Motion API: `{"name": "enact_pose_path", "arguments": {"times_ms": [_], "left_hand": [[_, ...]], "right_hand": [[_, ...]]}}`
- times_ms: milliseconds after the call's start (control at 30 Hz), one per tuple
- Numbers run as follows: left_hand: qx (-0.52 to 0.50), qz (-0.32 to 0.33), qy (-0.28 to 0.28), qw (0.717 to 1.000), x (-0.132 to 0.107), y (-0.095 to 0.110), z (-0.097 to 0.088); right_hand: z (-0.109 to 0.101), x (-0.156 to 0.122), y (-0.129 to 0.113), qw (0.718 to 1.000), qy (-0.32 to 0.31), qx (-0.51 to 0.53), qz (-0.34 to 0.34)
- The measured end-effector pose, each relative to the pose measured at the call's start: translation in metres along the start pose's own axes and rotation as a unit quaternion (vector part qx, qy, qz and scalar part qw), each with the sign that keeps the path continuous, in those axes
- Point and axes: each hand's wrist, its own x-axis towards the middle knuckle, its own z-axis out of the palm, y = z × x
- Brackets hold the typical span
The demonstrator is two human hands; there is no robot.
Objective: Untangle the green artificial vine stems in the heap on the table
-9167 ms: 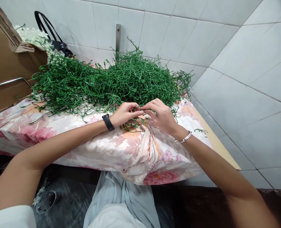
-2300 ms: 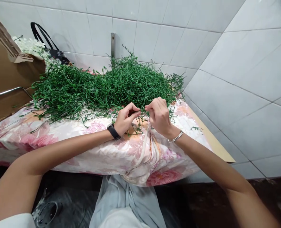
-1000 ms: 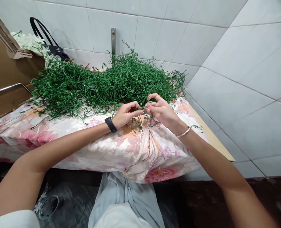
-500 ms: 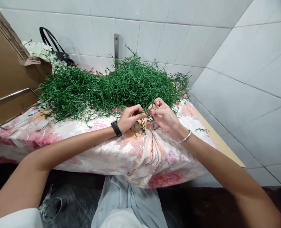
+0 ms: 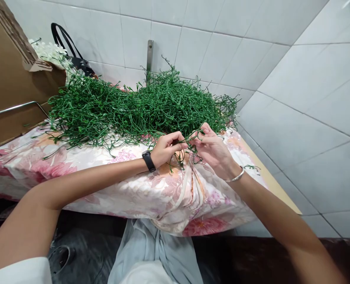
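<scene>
A large heap of thin green artificial stems (image 5: 151, 106) lies across the back of the table. In front of its right part, my left hand (image 5: 167, 150) pinches a green stem (image 5: 189, 139) between thumb and forefinger. My right hand (image 5: 212, 148) faces it, fingers curled on the other end of the same piece. The two hands are close together, just above the cloth. A few loose stems (image 5: 177, 159) hang or lie below them. The exact grip of the right fingertips is partly hidden by the stem.
A floral cloth (image 5: 104, 185) covers the table. At the left stands a cardboard box (image 5: 12, 79) beside a metal rod (image 5: 15, 108). White artificial flowers (image 5: 49, 51) and a black bag (image 5: 82, 65) are behind it. A tiled wall (image 5: 234, 59) closes off the back and right.
The view has shifted slightly, so both hands appear a little further right. They still hold the green stem between them, with barely any change in the fingers.
</scene>
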Motion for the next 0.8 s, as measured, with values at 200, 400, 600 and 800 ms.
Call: {"name": "enact_pose_path", "arguments": {"times_ms": [200,400,600,800], "left_hand": [[0.007,-0.002,-0.01,1.0,0.0004,0.0009,-0.0008],[0.011,0.002,-0.005,1.0,0.0003,0.001,-0.0007],[0.009,0.004,-0.004,1.0,0.0009,-0.0002,-0.0003],[0.005,0.008,-0.004,1.0,0.0007,-0.0006,0.0001]], "right_hand": [[0.0009,-0.0007,-0.0001,1.0,0.012,-0.019,-0.004],[0.0006,-0.0021,-0.0006,0.999,0.023,0.024,-0.019],[0.0041,-0.0057,-0.0053,0.996,0.039,0.082,-0.006],[0.001,-0.0048,-0.0046,0.995,0.033,0.092,-0.01]]}}
